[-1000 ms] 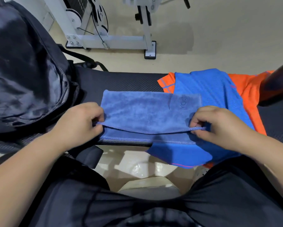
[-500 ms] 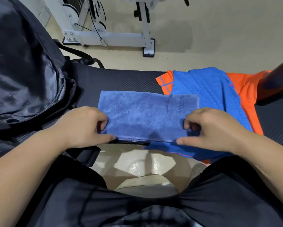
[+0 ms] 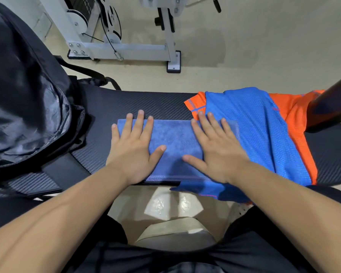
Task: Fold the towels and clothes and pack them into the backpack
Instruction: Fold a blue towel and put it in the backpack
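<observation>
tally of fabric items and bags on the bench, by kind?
Towel: 1, blue, folded, both hands flat on it
Shirts: 2, blue shirt lying over orange shirt
Backpack: 1, black
Total: 4

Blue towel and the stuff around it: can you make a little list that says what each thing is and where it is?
towel: blue, folded, flat on the black bench
left hand: open, pressing the towel's left part
right hand: open, pressing the towel's right part
blue shirt: right of the towel, on the orange shirt
backpack: black, at the left
</observation>
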Motion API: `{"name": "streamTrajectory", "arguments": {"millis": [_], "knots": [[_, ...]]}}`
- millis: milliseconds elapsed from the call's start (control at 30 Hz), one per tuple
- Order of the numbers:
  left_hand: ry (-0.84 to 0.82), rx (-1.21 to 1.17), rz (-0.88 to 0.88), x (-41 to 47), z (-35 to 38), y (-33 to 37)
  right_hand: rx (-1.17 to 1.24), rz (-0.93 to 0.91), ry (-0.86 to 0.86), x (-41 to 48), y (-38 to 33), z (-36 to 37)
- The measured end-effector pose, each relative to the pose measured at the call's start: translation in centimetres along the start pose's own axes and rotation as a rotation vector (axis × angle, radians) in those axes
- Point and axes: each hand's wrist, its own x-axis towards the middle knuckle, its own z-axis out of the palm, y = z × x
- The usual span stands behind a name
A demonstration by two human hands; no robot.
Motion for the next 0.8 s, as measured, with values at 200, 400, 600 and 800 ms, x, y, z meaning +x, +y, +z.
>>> {"name": "streamTrajectory", "arguments": {"millis": [200,400,600,800], "knots": [[-0.005,-0.088,0.0,-0.2,-0.4,0.0,0.001,0.007,0.007,-0.3,2.1,-0.1],[0.131,-0.442,-0.06,-0.4,-3.4,-3.0,-0.033,0.011,0.009,-0.3,1.6,-1.1],[-0.028,-0.473,-0.174,-1.5,-4.9,-6.3,0.102,0.015,0.074,0.7,-3.5,-3.0],[-0.076,-0.46,-0.208,-1.0,-4.8,-5.7,0.066,0.071,0.045,1.9,-5.7,0.3]]}}
